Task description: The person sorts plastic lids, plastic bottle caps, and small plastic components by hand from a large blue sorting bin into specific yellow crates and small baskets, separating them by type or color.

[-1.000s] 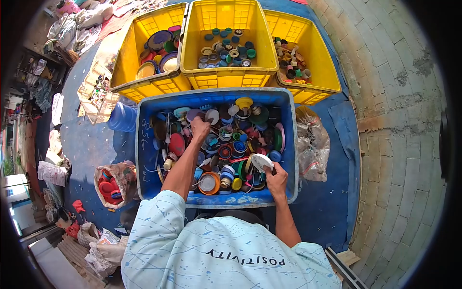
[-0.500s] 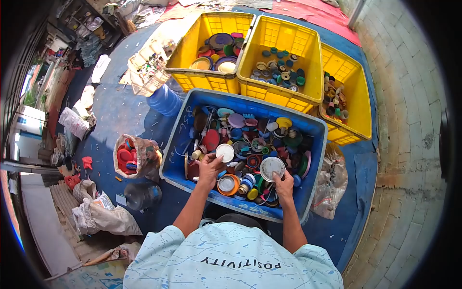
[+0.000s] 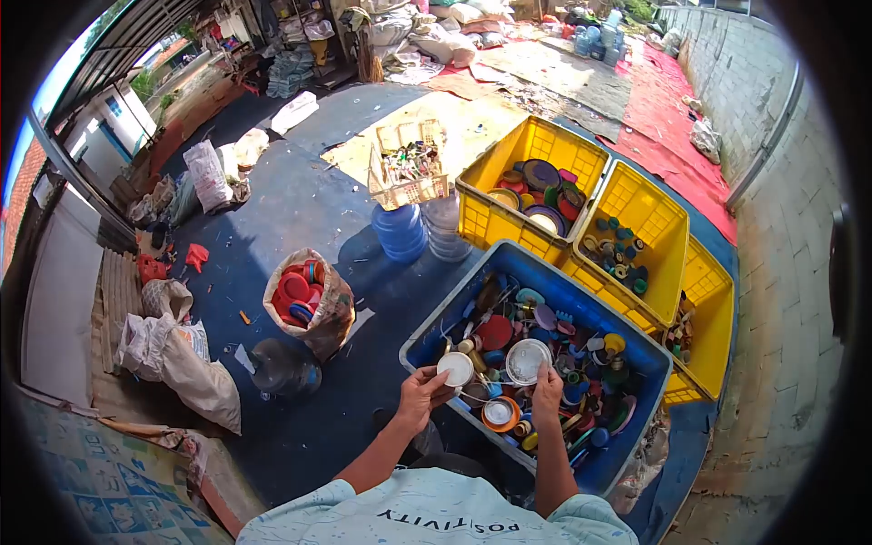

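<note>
My left hand [image 3: 421, 398] is closed on a small white plastic lid [image 3: 456, 369], held over the near left rim of the blue crate [image 3: 420, 341]. Between the fingers of my right hand [image 3: 547, 394] is a larger whitish, translucent lid [image 3: 528, 361], above the crate's contents. Below both hands, the crate holds a mixed heap of plastic caps and lids in many colours. An orange lid [image 3: 514, 423] with a pale centre lies near the front, and a red lid [image 3: 495, 332] sits farther back.
Yellow crates [image 3: 673, 210] with sorted caps and lids stand beyond the blue one. At left are a sack [image 3: 337, 313] of red lids, a clear water jug [image 3: 285, 368] and pale sacks [image 3: 202, 374]. A cream basket [image 3: 434, 191] rests on blue jugs [image 3: 399, 234]. A block wall [image 3: 788, 272] borders the right.
My view has swung up and left, so the crates appear lower and farther right. Both hands still hold their lids; the left one is now nearer the crate's left rim.
</note>
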{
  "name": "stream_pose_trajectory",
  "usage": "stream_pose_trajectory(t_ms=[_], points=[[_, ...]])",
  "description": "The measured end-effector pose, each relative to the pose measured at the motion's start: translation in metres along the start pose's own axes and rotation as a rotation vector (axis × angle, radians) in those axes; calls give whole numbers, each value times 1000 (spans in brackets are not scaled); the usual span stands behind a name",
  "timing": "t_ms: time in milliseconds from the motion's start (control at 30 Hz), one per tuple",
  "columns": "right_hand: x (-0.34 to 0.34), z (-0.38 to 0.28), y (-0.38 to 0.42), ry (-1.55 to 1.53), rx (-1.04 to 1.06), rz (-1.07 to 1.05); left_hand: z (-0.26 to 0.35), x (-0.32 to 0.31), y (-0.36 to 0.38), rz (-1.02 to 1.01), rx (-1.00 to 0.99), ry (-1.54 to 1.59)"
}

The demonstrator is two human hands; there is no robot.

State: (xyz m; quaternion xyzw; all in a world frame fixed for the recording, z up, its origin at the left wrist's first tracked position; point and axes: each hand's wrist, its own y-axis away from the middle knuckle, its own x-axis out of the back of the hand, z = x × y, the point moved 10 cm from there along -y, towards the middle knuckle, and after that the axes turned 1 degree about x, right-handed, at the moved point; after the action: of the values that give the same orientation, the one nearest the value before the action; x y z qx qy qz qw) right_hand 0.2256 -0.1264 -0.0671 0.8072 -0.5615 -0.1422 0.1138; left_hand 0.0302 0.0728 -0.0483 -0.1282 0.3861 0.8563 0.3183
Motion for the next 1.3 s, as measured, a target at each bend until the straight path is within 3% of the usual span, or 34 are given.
stream_pose_trajectory(t_ms=[200, 367, 467, 567, 733, 1000, 1167, 1300], points=[[-146, 9, 44, -183, 27, 45, 88, 127, -11, 30, -104, 6], [-274, 64, 55, -305, -170, -78, 167, 240, -4, 136, -173, -2], [-344, 65, 64, -232, -233, -257, 207, 284, -9, 197, -210, 33], [-378, 63, 59, -169, -250, -282, 222, 302, -30, 221, -177, 76], [-397, 62, 15, 24, -183, -279, 220, 285, -91, 178, -66, 160], [-416, 27, -109, -37, -35, -134, 235, 247, -218, 77, 94, 53], [-385, 0, -168, -70, 45, 67, 282, 173, -304, -124, 151, -227], [-354, 5, -191, -149, -45, 212, 300, 103, -371, -284, 177, -272]])
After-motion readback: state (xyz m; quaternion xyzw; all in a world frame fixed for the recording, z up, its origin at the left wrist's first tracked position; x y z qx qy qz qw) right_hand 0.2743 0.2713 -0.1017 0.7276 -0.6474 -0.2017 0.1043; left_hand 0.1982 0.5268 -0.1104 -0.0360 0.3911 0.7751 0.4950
